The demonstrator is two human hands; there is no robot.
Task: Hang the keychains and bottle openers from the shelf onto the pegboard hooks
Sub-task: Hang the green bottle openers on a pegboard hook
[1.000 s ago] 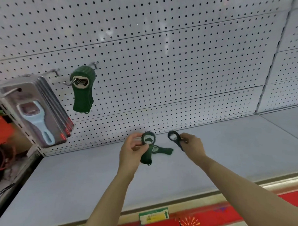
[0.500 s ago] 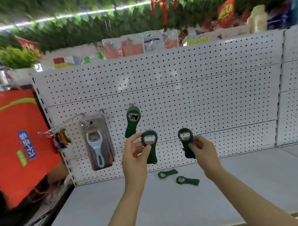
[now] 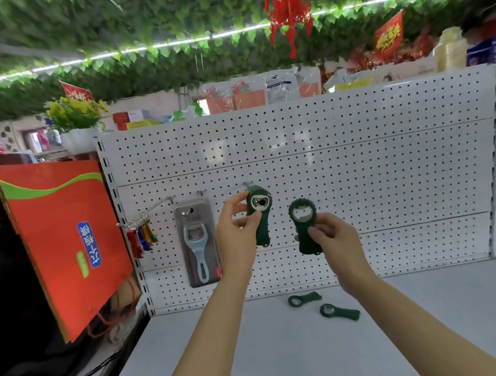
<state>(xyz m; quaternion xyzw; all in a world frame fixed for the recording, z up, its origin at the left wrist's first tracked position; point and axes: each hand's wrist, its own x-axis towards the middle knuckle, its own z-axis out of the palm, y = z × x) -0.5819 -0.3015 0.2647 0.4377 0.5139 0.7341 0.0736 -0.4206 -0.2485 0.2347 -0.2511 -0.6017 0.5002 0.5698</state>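
Far out to the left of the left hand, a bunch of small coloured metal keychains (image 3: 141,235) hangs on a long wire hook. Nearer in, just left of that hand, sits a grey carded pack with a pale blue bottle opener (image 3: 198,244) on its own peg.

The left hand (image 3: 237,231) pinches a dark green plastic bottle opener with a shiny metal mouth (image 3: 259,213), thumb and fingers curled at its left edge, head up against the white perforated metal pegboard (image 3: 382,167). The short wire hook (image 3: 248,184) pokes out just above it. To do this well, I'd say line the metal mouth up with the hook tip, slide it back along the wire, and let go only when it hangs on its own.

To the right, the right hand (image 3: 328,235) grips a second dark green plastic bottle opener (image 3: 305,228) by its handle, upright, a little apart from the first. Keep it waiting clear of the hook.

Below the right hand, two more dark green bottle openers (image 3: 324,305) lie flat on the pale grey shelf (image 3: 277,357).

Hard to tell: whether other openers already hang behind the left one, and whether its mouth is on the hook yet. The hook tip is hidden.
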